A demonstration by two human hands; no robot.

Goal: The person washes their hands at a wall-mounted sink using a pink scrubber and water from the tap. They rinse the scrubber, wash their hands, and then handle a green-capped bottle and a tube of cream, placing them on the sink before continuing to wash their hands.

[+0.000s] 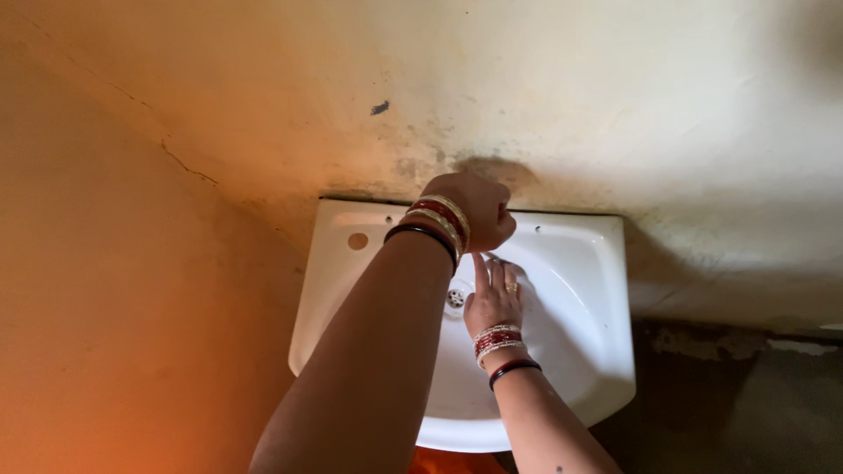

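While my left hand (474, 211) is clenched on something hidden, probably a tap, right hand (494, 298) lies flat in the sink (580, 351); overflow risk if drain (456, 298) gets covered.

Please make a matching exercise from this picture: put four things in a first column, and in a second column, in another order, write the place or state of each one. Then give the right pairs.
Column one:
1. left hand
2. right hand
3. drain
4. round hole

Column two:
a. in the sink rim, near its left back corner
b. closed in a fist at the back edge of the sink
c. at the bottom of the basin, beside the right hand
d. flat inside the basin, fingers stretched out

Right pairs: 1-b, 2-d, 3-c, 4-a
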